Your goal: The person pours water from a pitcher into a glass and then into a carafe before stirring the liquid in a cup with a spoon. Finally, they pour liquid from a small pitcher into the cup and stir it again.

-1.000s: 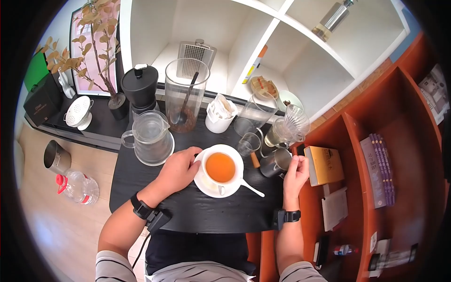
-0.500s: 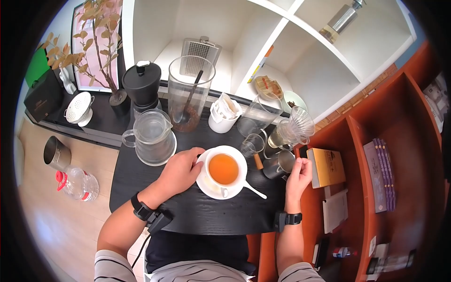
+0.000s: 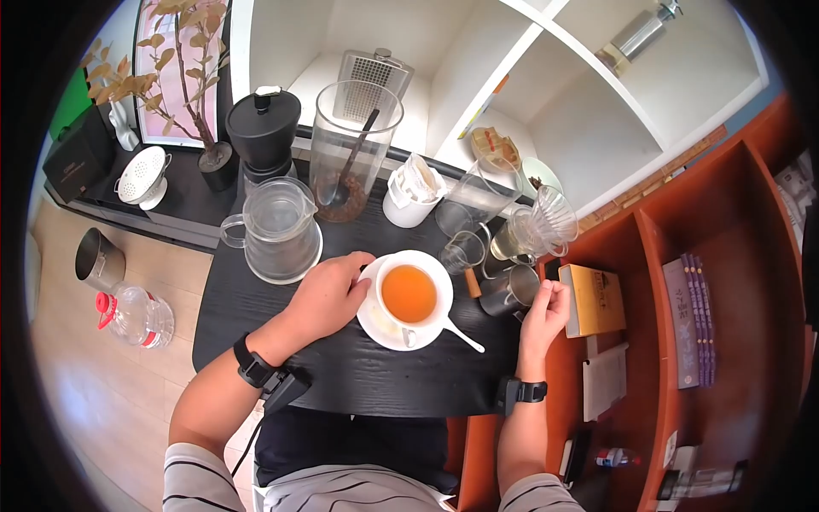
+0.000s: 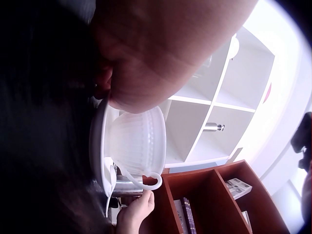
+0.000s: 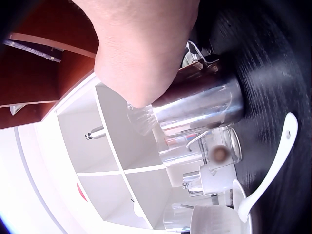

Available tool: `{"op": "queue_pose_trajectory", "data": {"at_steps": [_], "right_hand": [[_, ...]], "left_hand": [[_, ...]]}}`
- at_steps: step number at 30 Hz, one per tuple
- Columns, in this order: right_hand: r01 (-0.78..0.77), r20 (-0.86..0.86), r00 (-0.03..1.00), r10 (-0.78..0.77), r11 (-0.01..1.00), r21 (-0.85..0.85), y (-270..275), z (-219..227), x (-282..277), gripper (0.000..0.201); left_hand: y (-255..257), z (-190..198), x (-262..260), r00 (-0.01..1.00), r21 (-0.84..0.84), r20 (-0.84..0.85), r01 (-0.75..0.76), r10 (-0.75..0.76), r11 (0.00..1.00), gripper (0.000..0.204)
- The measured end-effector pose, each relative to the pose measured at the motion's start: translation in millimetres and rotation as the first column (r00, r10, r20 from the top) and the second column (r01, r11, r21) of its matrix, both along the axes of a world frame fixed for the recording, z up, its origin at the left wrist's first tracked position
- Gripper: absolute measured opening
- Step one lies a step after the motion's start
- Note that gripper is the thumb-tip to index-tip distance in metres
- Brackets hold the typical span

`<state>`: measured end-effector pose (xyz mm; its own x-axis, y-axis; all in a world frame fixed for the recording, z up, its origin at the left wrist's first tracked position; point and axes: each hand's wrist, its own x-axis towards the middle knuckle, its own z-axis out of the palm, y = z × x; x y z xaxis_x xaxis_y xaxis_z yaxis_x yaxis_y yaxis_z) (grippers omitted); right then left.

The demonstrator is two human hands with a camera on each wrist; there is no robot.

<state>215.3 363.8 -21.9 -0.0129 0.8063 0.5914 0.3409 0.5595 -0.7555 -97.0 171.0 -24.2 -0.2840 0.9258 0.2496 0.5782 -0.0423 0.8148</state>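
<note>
A white cup of amber tea (image 3: 409, 293) stands on a white saucer (image 3: 375, 328) at the middle of the black table. My left hand (image 3: 328, 294) grips the saucer's left rim, thumb on top; its other fingers are mostly hidden. A white spoon (image 3: 465, 337) lies on the saucer, its handle sticking out to the right. At the table's right side stands a steel pitcher (image 3: 510, 292). My right hand (image 3: 543, 317) holds it at the handle side, thumb and forefinger together; the hand hides most of the handle. In the right wrist view the pitcher (image 5: 204, 105) stands on the tabletop.
Behind the cup stand a lidded glass jug (image 3: 280, 235), a tall glass (image 3: 358, 145) with a dark spoon, a white mug (image 3: 411, 196) with a drip bag and a glass dripper (image 3: 550, 220). A black grinder (image 3: 263, 128) is at the back left. Brown shelves (image 3: 644, 341) border the right.
The head view has shifted slightly, so things sit a little differently in the frame. Both hands, the cup and the pitcher keep their places on the table.
</note>
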Motion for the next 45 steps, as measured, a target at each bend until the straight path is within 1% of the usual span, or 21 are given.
{"op": "queue_pose_trajectory", "data": {"at_steps": [2, 4, 11, 25, 28, 35, 41, 43, 45], "right_hand": [[0.003, 0.000, 1.000, -0.003, 1.000, -0.002, -0.2, -0.1, 1.4, 0.023], [0.010, 0.048, 0.999, -0.010, 1.000, 0.003, 1.2, -0.7, 5.0, 0.020], [0.002, 0.059, 0.998, -0.003, 1.000, 0.013, 0.2, 0.8, 4.4, 0.020], [-0.012, 0.025, 1.000, 0.012, 1.000, -0.004, 2.4, -2.2, 5.6, 0.020], [-0.004, 0.037, 0.999, 0.004, 1.000, 0.017, 1.8, -1.5, 5.1, 0.020], [0.011, 0.042, 0.999, -0.011, 1.000, 0.003, 1.2, -1.5, 5.2, 0.020], [-0.004, 0.029, 1.000, 0.004, 1.000, -0.006, 1.1, -1.7, 5.5, 0.019], [-0.023, -0.001, 1.000, 0.023, 1.000, 0.003, 2.3, -4.0, 4.9, 0.019], [-0.027, 0.011, 1.000, 0.027, 1.000, 0.012, 1.7, -3.4, 4.5, 0.019]], "left_hand": [[0.2, -0.3, -0.3, 1.000, 0.003, -0.002, 0.012, -0.012, 1.000, 0.032], [0.5, -1.7, -0.6, 1.000, 0.010, -0.002, 0.013, -0.013, 1.000, 0.032], [-0.2, -0.5, -0.9, 1.000, 0.006, -0.014, 0.011, -0.011, 1.000, 0.032], [0.7, -0.6, -0.3, 1.000, -0.003, -0.006, 0.007, -0.007, 1.000, 0.032], [0.9, -1.0, 0.2, 1.000, -0.010, -0.003, 0.004, -0.004, 1.000, 0.033], [1.4, -1.4, 0.0, 1.000, -0.016, 0.021, 0.011, -0.010, 1.000, 0.033], [1.7, -3.2, -0.5, 1.000, -0.017, 0.008, 0.011, -0.011, 1.000, 0.032], [1.3, -2.2, -0.6, 1.000, -0.021, 0.006, 0.011, -0.011, 1.000, 0.032], [1.5, -2.2, -0.6, 1.000, -0.025, 0.005, 0.010, -0.010, 1.000, 0.032]]}}
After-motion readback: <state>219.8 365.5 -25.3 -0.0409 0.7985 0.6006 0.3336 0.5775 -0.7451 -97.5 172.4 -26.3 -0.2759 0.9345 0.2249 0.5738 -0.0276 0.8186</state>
